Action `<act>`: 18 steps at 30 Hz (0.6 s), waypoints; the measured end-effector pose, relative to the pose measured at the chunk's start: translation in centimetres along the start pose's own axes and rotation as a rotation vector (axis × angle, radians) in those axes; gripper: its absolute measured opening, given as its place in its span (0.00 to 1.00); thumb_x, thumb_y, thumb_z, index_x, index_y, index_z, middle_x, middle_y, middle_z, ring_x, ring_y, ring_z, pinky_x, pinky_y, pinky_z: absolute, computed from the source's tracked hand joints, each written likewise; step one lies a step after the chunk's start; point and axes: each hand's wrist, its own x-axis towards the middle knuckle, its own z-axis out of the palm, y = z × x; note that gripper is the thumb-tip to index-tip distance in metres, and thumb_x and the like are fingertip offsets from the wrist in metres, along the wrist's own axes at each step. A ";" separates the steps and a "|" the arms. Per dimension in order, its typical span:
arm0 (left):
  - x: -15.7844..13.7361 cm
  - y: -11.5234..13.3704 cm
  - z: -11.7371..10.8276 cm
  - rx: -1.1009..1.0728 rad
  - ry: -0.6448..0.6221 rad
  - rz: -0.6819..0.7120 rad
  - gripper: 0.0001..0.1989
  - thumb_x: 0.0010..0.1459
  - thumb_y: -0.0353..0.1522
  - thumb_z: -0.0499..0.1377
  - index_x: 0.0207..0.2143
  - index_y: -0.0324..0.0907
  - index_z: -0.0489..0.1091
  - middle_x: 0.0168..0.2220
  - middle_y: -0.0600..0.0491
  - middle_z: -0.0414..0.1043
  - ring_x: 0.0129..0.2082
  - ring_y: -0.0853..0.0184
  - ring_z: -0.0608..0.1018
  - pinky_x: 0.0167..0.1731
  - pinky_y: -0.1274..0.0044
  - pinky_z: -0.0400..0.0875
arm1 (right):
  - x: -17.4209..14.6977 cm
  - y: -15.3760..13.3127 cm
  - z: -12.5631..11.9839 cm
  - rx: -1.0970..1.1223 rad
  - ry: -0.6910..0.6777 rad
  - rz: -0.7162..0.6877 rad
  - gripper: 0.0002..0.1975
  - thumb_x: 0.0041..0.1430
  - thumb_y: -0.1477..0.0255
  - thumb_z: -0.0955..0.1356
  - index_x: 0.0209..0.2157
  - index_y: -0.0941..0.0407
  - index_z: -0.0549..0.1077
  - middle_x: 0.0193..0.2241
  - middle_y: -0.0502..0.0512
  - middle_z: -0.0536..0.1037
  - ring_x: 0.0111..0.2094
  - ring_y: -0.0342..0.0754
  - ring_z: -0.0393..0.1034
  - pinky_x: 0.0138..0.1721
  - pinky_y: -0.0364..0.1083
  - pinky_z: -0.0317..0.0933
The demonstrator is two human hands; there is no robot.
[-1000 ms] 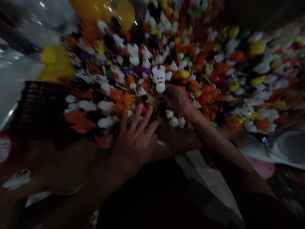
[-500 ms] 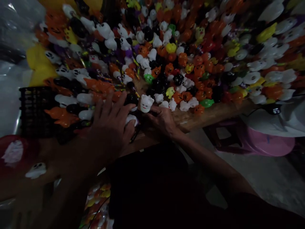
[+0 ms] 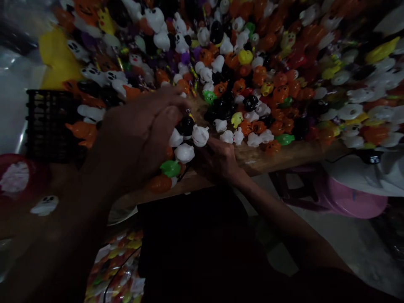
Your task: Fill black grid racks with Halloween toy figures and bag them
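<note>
A small white figure (image 3: 200, 136) sits in the pinch of the right hand (image 3: 222, 158), with glossy toys (image 3: 280, 93) crowded beyond
The right fingers are curled and partly in shadow; the left hand (image 3: 142, 126) arches over the pile, and from here I can't tell whether it grips anything. Between the hands are a black figure (image 3: 185, 126) and a rounder white one (image 3: 184, 153), with a green figure (image 3: 170, 168) nearer the body. Left of the left hand a black basket (image 3: 44, 126) stands on the table (image 3: 261, 162); a pink stool (image 3: 356, 198) is well right of the right hand
</note>
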 end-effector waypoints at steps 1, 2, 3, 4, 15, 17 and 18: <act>0.6 0.1 -0.1 -0.048 -0.040 -0.001 0.25 0.70 0.43 0.40 0.57 0.55 0.71 0.55 0.61 0.76 0.57 0.59 0.78 0.58 0.69 0.75 | 0.1 0.0 -0.1 -0.006 0.001 -0.016 0.15 0.72 0.68 0.63 0.29 0.58 0.72 0.25 0.51 0.73 0.24 0.41 0.61 0.28 0.43 0.54; 1.1 0.2 0.0 -0.085 -0.095 0.015 0.25 0.69 0.44 0.41 0.58 0.54 0.71 0.53 0.60 0.77 0.54 0.58 0.80 0.55 0.69 0.77 | 0.2 -0.1 -0.2 -0.012 -0.008 -0.021 0.15 0.71 0.68 0.63 0.29 0.57 0.71 0.24 0.51 0.73 0.24 0.41 0.60 0.28 0.43 0.53; 1.7 0.2 0.2 -0.102 -0.158 0.051 0.26 0.69 0.46 0.42 0.59 0.54 0.70 0.53 0.60 0.77 0.53 0.57 0.80 0.54 0.68 0.77 | 0.3 -0.1 -0.4 -0.019 -0.034 -0.011 0.15 0.71 0.68 0.64 0.29 0.57 0.71 0.24 0.51 0.73 0.24 0.41 0.61 0.28 0.43 0.53; 2.2 0.1 0.6 -0.095 -0.226 0.098 0.26 0.68 0.47 0.44 0.60 0.53 0.70 0.55 0.59 0.75 0.54 0.56 0.79 0.55 0.66 0.76 | 0.4 -0.1 -0.6 -0.026 -0.069 0.011 0.14 0.71 0.68 0.64 0.29 0.57 0.71 0.25 0.51 0.73 0.25 0.41 0.61 0.28 0.43 0.54; 5.4 -0.5 2.8 0.222 -0.524 0.328 0.24 0.63 0.44 0.53 0.50 0.37 0.75 0.44 0.57 0.76 0.63 0.48 0.72 0.65 0.52 0.55 | 1.9 -1.3 -2.1 -0.180 -0.438 0.165 0.18 0.64 0.56 0.70 0.26 0.52 0.67 0.31 0.55 0.77 0.32 0.45 0.66 0.40 0.45 0.61; 5.5 -0.8 3.2 0.149 -0.538 0.226 0.23 0.63 0.45 0.53 0.46 0.38 0.76 0.47 0.58 0.76 0.67 0.46 0.66 0.66 0.49 0.50 | 1.8 -1.3 -2.1 -0.208 -0.436 0.157 0.17 0.65 0.56 0.69 0.28 0.54 0.69 0.34 0.55 0.78 0.33 0.45 0.66 0.41 0.45 0.61; 5.5 -1.0 3.5 0.060 -0.524 0.100 0.22 0.63 0.46 0.53 0.43 0.38 0.76 0.49 0.59 0.77 0.68 0.46 0.64 0.67 0.48 0.49 | 1.7 -1.2 -2.1 -0.211 -0.420 0.168 0.16 0.67 0.57 0.68 0.30 0.54 0.71 0.35 0.56 0.78 0.34 0.45 0.66 0.41 0.45 0.61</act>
